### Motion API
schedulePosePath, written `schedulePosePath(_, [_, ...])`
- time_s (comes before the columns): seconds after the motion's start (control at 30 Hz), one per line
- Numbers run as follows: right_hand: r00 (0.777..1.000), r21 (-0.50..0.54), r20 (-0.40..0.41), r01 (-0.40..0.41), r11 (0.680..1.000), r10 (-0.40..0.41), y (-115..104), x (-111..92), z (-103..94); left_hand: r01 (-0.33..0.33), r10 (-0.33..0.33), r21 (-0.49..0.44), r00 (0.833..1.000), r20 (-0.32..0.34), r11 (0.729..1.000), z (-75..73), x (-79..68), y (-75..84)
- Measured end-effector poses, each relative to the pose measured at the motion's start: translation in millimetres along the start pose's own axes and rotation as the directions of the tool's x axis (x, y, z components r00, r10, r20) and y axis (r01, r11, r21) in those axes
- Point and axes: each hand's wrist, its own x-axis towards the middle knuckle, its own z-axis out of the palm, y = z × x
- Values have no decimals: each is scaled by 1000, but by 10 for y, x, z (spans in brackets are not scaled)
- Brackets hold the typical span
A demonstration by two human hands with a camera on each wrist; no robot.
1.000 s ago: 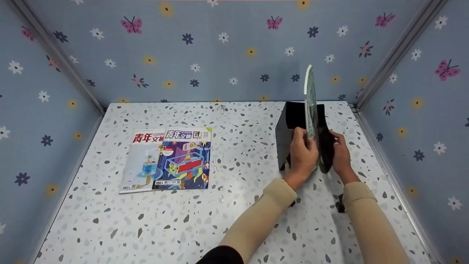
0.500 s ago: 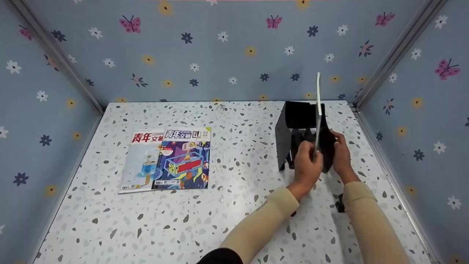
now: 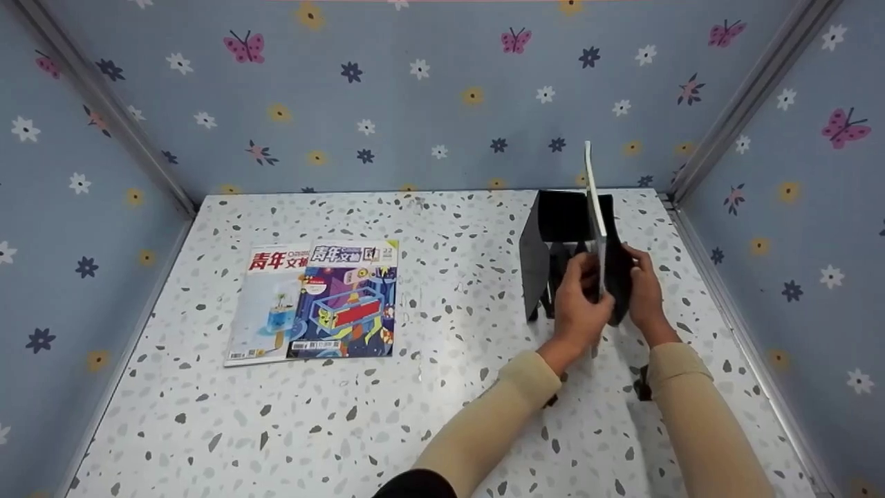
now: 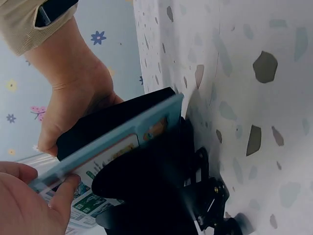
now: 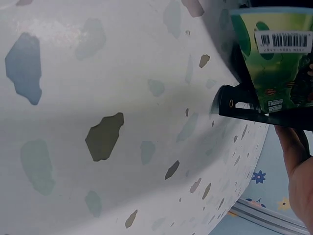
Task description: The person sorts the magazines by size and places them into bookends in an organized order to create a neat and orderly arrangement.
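A black file holder (image 3: 531, 259) with upright side panels stands at the right of the table. My left hand (image 3: 581, 308) pinches a thin magazine (image 3: 597, 214) by its near part, holding it upright between the panels close to the right one. In the left wrist view my left hand (image 4: 29, 200) has thumb and fingers on either side of the magazine (image 4: 85, 205). The right hand (image 3: 646, 294) grips the holder's right panel from outside. The right wrist view shows the magazine's green cover with a barcode (image 5: 281, 41) beside the black holder (image 5: 244, 105).
Two magazines (image 3: 346, 304) lie overlapping on the left of the speckled white table (image 3: 442, 415). Blue flowered walls (image 3: 442, 90) close off the back and both sides. Small black parts (image 3: 643, 384) show on the table near the right forearm.
The magazine has come down a little and shifted right, turning from a slanted cover to almost edge-on. My left hand moved slightly right and nearer. The right hand stays on the panel.
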Motion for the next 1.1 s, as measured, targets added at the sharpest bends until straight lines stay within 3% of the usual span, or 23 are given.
schedulePosePath(0.07, [1000, -5, 2, -3, 1000, 3, -7, 0, 1, 13, -12, -14, 1000, 11, 1000, -10, 12, 14])
schedulePosePath(0.23, [994, -115, -1, 109, 987, -110, -19, -27, 0, 1, -3, -78, 1000, -22, 997, -25, 58, 47])
schedulePosePath(0.33, [986, -144, -8, 161, 976, -164, -23, -40, 9, -1, -3, -63, 999, -53, 998, -41, 86, 67])
schedulePosePath(0.57, [993, -171, 11, 117, 978, -117, -29, -64, 12, 11, -12, -15, 998, -67, 1000, -135, 152, 141])
schedulePosePath(0.73, [994, -119, -4, 104, 987, -106, -25, -60, 12, -94, 98, 96, 994, -37, 991, -133, 187, 135])
schedulePosePath(0.87, [993, -71, -11, 116, 991, -117, 29, -31, 13, -194, 192, 240, 981, 30, 951, -120, 174, 76])
schedulePosePath(1.0, [989, -65, -1, 148, 987, -149, 140, 12, -6, -229, 209, 306, 973, 96, 924, -107, 141, -9])
schedulePosePath(1.1, [990, -68, 8, 138, 988, -138, 203, 52, -32, -220, 202, 292, 975, 92, 931, -107, 141, -42])
